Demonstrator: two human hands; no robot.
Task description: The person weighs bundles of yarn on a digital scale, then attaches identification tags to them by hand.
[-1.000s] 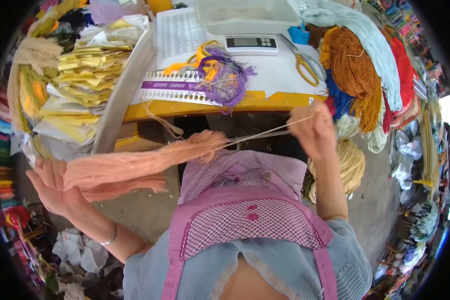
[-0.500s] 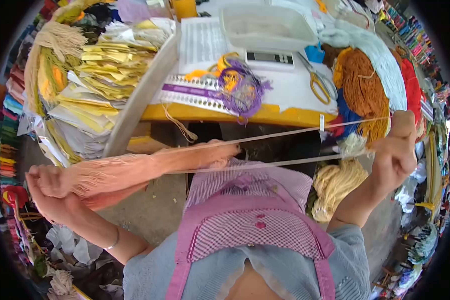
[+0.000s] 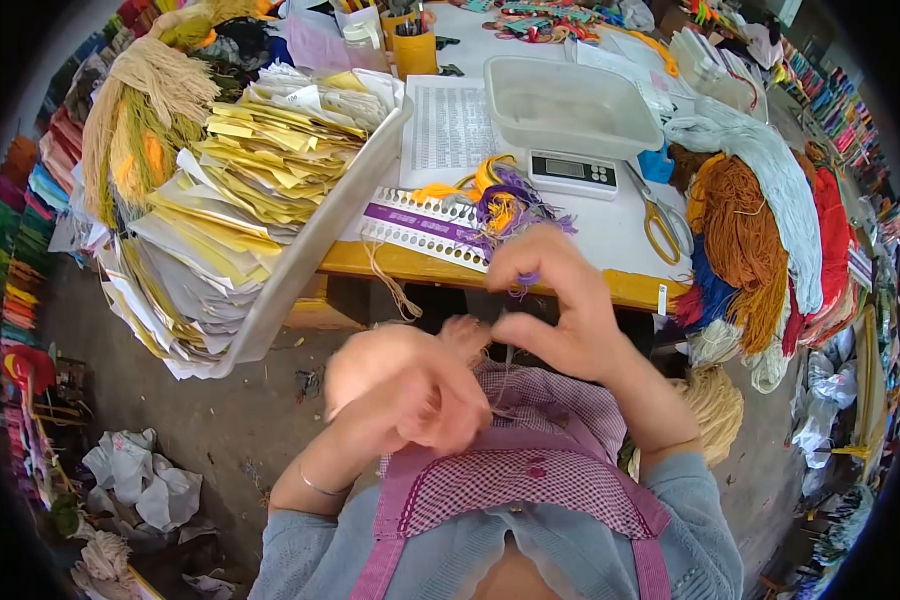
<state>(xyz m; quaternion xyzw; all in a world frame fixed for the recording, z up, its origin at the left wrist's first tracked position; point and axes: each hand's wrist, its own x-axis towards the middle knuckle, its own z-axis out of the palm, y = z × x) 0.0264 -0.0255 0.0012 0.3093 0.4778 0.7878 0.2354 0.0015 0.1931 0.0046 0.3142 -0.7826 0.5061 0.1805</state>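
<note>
My left hand [image 3: 425, 405] is curled closed in front of my apron, blurred by motion. Peach yarn [image 3: 365, 362] is bunched at it, and part of the bundle is hidden behind the fingers. To its right, my right hand [image 3: 570, 315] is raised near the table edge. Its thumb and fingers curve apart in a C shape. A thin pale strand [image 3: 507, 375] hangs below the right thumb, over the checked pink apron [image 3: 530, 480]. Just beyond the right fingertips, a tangle of purple and yellow yarn [image 3: 510, 205] lies on a white card with punched holes [image 3: 410, 225].
A long bin [image 3: 315, 215] full of yellow and white papers stands at left. On the table are a digital scale [image 3: 573, 172], a clear plastic tub [image 3: 570, 105], scissors [image 3: 663, 225] and a printed sheet [image 3: 450, 125]. Brown yarn hanks [image 3: 735, 210] drape over the right side.
The peach yarn was stretched wide between both hands; now it is bunched at the left hand. Both hands have come inward, and the right fingers have spread from their grip on the strands.
</note>
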